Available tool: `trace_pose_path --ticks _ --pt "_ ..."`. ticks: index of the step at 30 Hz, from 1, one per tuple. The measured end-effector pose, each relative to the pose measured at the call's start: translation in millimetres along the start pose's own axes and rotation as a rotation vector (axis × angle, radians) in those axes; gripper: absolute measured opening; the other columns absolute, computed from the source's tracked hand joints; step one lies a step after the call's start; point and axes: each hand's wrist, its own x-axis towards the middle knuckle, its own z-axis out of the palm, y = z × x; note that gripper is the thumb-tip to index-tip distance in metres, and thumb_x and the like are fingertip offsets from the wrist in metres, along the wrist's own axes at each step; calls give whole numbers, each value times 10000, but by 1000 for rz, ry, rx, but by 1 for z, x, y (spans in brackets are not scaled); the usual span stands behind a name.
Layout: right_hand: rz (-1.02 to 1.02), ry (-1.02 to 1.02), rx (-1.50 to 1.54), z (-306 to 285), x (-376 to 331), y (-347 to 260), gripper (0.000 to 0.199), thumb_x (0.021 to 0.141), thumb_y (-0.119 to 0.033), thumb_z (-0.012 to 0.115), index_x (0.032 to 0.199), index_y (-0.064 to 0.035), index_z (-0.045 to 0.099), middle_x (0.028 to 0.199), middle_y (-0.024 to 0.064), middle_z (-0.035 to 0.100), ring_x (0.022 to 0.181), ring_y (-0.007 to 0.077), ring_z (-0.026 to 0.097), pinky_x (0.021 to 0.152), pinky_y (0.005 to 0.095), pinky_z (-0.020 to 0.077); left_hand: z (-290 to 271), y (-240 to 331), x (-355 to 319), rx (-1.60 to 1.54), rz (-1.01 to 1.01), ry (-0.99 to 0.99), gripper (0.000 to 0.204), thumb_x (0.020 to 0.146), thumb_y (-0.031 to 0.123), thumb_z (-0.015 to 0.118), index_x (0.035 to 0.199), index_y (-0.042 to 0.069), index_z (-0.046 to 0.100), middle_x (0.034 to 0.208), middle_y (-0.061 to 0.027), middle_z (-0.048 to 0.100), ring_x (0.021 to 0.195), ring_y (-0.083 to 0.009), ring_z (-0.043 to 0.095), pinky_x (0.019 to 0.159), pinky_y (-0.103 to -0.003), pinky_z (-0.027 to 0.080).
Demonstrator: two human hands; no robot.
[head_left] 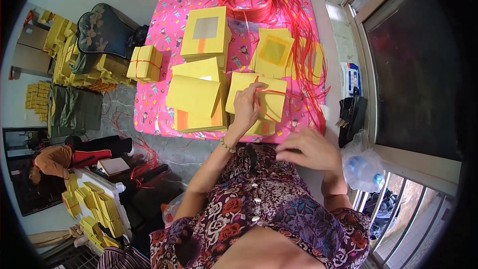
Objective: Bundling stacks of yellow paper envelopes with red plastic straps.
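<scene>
Flanking yellow bundle point(274, 102), paper stack point(193, 92) and red strands point(304, 35), left grip point(246, 105) pinching strap point(275, 91), right grip point(314, 150) empty

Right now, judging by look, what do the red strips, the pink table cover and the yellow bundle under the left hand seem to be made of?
Red strips: probably plastic, glossy, since they shine and hold springy curves. Pink table cover: smooth, perhaps plastic or coated fabric, given its slight sheen. Yellow bundle: likely paper or thin card, matte, with crisp edges.
</scene>
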Motion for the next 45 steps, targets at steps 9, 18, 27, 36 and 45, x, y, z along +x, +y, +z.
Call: trace_pose_path --ticks 9,18,27,36,45 --pt "352 701 375 58 82 95 294 918 -291 612 900 -3 666 688 87 637 583 128 581 545 306 428 -3 9 3 7 24 -29 245 900 75 503 1120 114 601 651 -78 581 656 -246 561 648 -370 387" --pt "263 1010 342 52 116 89 177 900 -200 639 895 -23 640 724 81 595 609 154 576 552 313 433 -5 3 -3 71 42 -61 359 872 47 537 1223 114 571 742 -115 587 705 -280 556 675 -369 376" --pt "258 992 -209 45 125 104 189 885 -225 630 825 -47 604 792 100 563 685 299 584 585 408 456 -7 4 -25 289 193 94 432 808 35 631 1234 111 612 1157 -120 583 1000 -290 565 896 -405 392" --pt "85 958 -319 47 143 124 125 822 -193 678 826 -71 651 804 45 627 792 247 576 695 364 445 0 -11 -32 347 255 109 388 808 67 630 1195 86 622 1172 -50 627 1138 -247 550 950 -402 381" --pt "2 980 -207 47 142 130 141 813 -189 694 803 -53 657 794 56 634 764 241 576 690 364 451 6 -13 -33 288 260 177 317 823 37 598 1135 84 631 1035 -63 649 1063 -248 597 909 -384 413"
